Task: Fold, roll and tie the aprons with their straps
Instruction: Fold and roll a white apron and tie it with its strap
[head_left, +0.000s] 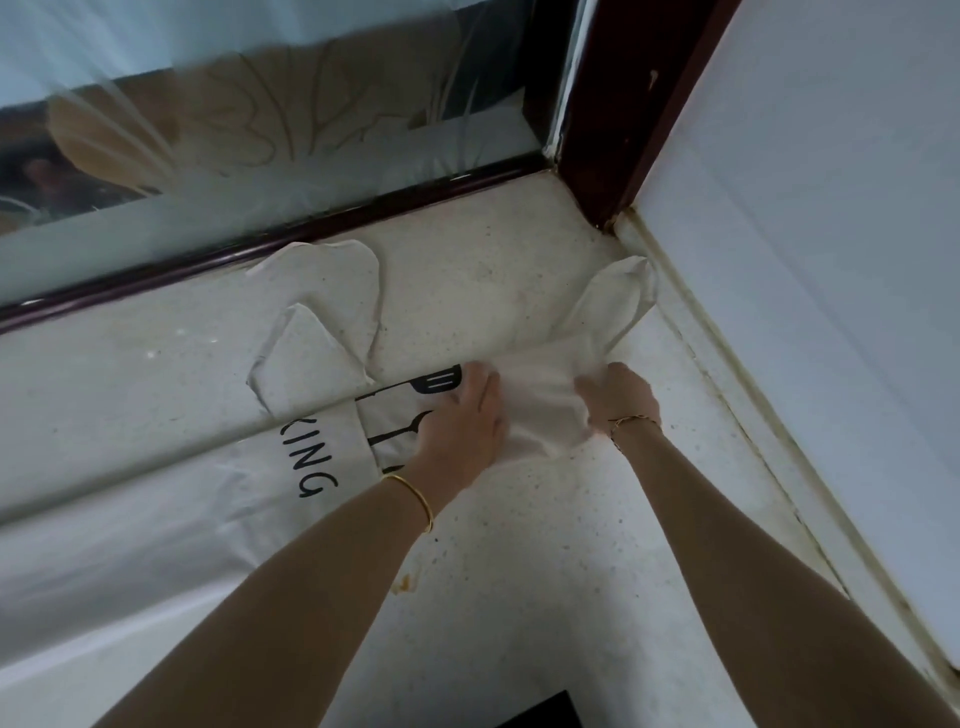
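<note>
Step in hand, as judged: fold appears done, roll is just beginning. The cream cloth apron (218, 467) with black print is lying as a long folded band across the white speckled stone counter (519, 597), running from the left edge of view to the corner by the white painted wall (831, 208), with both hands working at its right-hand end. The left hand (462, 421) is pressing palm-down on the cloth just beside the print, fingers laid fairly straight, nothing enclosed in its grip. The right hand (618, 400) is bunching the end of the cloth, its fingers curled into the fabric, so its grip is holding the apron itself. One wide cream fabric strap (332, 312) is lying in a loose loop on the counter toward the dark brown window frame (260, 254); a second cream strap (618, 296) is trailing up toward the wall corner. Both are lying free and untied. Next move, as judged: gathering the crumpled end square, turning it over tightly and evenly along the band, and keeping the straps clear of the roll so that they are left for tying. Legible writing: black capitals "KING", apparently the tail of a longer word whose start is hidden under a fold. Beside it, black silhouettes of a slotted spatula and a spoon are showing. No brand label is visible.
</note>
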